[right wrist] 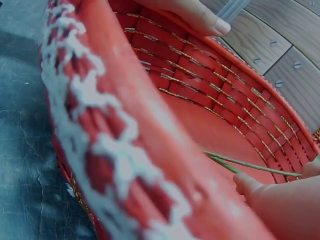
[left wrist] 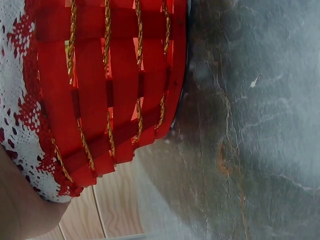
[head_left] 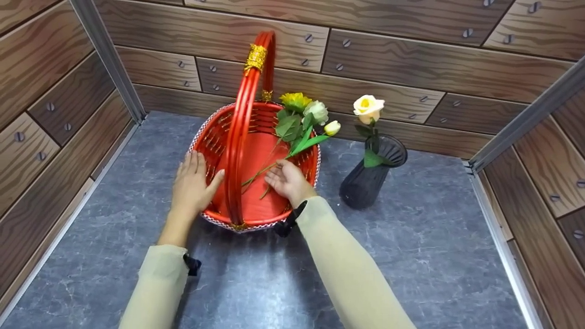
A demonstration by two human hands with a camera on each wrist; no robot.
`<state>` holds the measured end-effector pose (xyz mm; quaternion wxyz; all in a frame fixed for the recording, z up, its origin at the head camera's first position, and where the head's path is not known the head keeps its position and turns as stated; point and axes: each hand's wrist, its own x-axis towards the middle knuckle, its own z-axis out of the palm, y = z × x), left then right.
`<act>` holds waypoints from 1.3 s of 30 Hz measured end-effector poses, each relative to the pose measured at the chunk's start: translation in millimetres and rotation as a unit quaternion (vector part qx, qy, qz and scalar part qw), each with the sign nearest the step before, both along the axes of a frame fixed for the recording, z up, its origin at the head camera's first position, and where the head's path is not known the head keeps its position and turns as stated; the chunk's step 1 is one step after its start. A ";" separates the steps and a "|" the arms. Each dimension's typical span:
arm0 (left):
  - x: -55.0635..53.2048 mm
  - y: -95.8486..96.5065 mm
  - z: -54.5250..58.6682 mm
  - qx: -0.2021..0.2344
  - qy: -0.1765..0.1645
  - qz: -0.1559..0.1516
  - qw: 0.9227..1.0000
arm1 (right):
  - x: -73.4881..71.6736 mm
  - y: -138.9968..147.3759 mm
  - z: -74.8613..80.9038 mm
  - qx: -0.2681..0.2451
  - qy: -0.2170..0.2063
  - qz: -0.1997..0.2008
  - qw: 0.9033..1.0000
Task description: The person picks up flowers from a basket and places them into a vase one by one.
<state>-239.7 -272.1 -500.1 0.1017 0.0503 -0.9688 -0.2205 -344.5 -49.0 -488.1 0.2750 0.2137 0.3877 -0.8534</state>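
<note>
A red woven basket (head_left: 260, 210) with a tall arched handle stands on the grey surface. My left hand (head_left: 191, 183) rests on its left rim, fingers straight and thumb spread towards the handle. Inside the basket, my right hand (head_left: 287, 180) has its fingers curled at the green stem of a pale yellow tulip (head_left: 332, 128); the right wrist view shows the thumb (right wrist: 252, 187) against this stem. A yellow sunflower (head_left: 295, 101) and a white rose (head_left: 316, 112) lean on the far right rim, their stems inside the basket.
Right of the basket, a dark ribbed vase (head_left: 365, 185) leans to one side in view, holding a cream rose (head_left: 368, 108). Wood-patterned panels (head_left: 384, 68) enclose the back and both sides. The basket's handle (head_left: 242, 123) arches up between the two hands.
</note>
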 end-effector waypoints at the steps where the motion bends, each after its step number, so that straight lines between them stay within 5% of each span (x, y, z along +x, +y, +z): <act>1: 0.1 0.6 0.2 0.001 -0.001 -0.001 1.000 | -0.2 0.3 -0.7 0.003 0.002 0.001 1.000; 15: -0.2 0.6 2.1 0.001 0.001 -0.001 1.000 | 6.7 1.1 -0.5 0.088 0.038 -0.054 0.994; 25: -2.2 2.1 0.7 -0.002 -0.001 -0.002 1.000 | 9.8 5.9 0.6 0.184 0.083 -0.099 0.974; 39: -1.0 -1.2 -1.9 -0.010 0.003 -0.005 1.000 | 12.3 7.2 19.2 0.148 0.105 -0.104 0.978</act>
